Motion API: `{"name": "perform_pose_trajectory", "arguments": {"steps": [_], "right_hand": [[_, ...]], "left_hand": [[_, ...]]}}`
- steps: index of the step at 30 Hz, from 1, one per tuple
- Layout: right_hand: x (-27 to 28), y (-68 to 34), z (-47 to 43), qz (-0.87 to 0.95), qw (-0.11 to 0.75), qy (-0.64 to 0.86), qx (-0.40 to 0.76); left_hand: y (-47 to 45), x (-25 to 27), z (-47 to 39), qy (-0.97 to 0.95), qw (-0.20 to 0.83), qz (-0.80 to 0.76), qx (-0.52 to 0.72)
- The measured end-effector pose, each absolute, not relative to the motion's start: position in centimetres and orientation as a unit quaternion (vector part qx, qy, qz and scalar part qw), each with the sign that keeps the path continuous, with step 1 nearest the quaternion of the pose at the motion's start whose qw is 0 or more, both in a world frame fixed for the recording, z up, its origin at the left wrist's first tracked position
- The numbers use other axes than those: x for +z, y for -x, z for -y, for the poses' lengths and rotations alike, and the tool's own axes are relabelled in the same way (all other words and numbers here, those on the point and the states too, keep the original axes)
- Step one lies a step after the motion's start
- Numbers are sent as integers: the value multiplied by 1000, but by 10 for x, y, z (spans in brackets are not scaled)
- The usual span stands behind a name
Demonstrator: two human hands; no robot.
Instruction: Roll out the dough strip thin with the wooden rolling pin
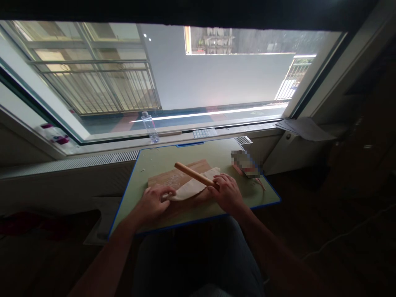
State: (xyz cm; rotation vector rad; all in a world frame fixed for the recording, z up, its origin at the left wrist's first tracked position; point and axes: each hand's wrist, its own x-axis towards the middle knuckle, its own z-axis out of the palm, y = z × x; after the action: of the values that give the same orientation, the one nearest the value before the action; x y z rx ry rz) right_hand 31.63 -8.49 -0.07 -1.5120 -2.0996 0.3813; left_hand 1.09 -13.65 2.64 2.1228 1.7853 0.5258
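A pale sheet of dough (189, 190) lies across a wooden cutting board (163, 176) that is dusted with white flour. My left hand (155, 199) pinches the left end of the dough between thumb and fingers. In my right hand (228, 190) is the near end of a wooden rolling pin (193, 173), with the fingers wrapped round it. The pin slants up to the left over the dough, its far end above the board. Whether the pin touches the dough I cannot tell.
The board rests on a small light green table (250, 196) with a blue edge. A blurred-out item (246, 164) lies at its right. On the windowsill stand a clear bottle (150, 128) and a bottle with purple parts (55, 134). Papers (305, 128) lie right of the window.
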Motion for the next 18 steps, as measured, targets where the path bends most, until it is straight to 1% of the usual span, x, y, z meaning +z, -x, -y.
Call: {"name": "perform_pose_trajectory", "arguments": {"steps": [4,8,15,18], "right_hand": [[3,-325,83,764,279,565,137],[7,-331,80,755,287,572,143],[5,-341,79,763,275,562,160],[4,-345,77,771,269,554,163]], "left_hand": [[-1,15,108,-750,86,-633,170],[-11,7,75,-748,51,-633,193],[-23,4,38,-688,44,-690,222],[-23,-1,36,-659,94,-706,243]]}}
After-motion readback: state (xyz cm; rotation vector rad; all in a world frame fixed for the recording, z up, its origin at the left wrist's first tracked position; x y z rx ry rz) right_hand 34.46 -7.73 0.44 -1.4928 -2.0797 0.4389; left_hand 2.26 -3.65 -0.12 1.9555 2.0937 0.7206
